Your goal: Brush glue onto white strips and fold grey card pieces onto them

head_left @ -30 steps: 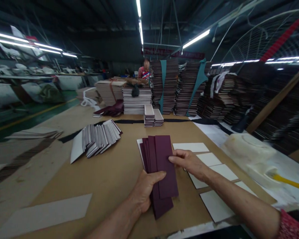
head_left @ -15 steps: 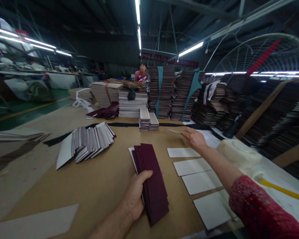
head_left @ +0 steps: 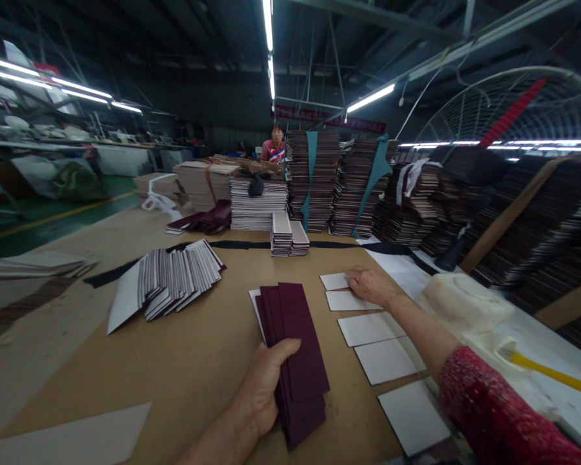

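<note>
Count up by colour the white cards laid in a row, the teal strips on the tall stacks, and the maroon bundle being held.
White cards visible in the row: 5
Teal strips: 2
Maroon bundle in the left hand: 1
Total: 8

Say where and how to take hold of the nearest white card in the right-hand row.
Probably lift the nearest white card by its left edge, coming from the left: it lies flat with that edge exposed beside brown tabletop, while the red sleeve crowds its right end in view.
</note>
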Action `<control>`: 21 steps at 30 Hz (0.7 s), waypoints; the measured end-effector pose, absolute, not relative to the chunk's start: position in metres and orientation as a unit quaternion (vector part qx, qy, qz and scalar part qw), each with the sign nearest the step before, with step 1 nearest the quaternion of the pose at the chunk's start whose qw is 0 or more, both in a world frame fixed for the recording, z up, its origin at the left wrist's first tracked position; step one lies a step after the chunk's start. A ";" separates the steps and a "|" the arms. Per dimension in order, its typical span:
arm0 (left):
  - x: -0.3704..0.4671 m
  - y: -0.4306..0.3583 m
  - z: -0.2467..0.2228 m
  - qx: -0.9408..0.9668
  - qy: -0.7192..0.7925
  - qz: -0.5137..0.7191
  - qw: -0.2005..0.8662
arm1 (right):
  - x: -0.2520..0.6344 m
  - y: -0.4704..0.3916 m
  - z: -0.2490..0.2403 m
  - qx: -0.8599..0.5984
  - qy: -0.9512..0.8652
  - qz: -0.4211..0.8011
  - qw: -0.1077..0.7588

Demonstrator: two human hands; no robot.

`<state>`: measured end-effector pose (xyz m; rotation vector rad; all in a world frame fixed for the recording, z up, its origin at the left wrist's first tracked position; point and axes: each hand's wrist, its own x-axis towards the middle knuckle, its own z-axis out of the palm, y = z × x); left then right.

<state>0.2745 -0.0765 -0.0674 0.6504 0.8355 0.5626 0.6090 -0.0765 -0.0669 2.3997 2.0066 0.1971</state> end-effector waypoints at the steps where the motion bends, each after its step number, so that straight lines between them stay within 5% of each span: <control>1: 0.274 -0.076 -0.068 0.307 0.390 0.268 0.826 | 0.609 -0.075 -0.070 0.771 0.634 0.057 -0.015; 7: 0.275 -0.076 -0.067 0.313 0.380 0.281 0.824 | 0.601 -0.078 -0.093 0.798 0.594 0.004 -0.101; 17: 0.276 -0.080 -0.061 0.325 0.357 0.305 0.821 | 0.498 -0.097 -0.062 0.682 0.649 -0.182 -0.284; 21: 0.276 -0.079 -0.061 0.293 0.387 0.285 0.826 | 0.496 -0.094 -0.051 0.700 0.616 -0.146 -0.330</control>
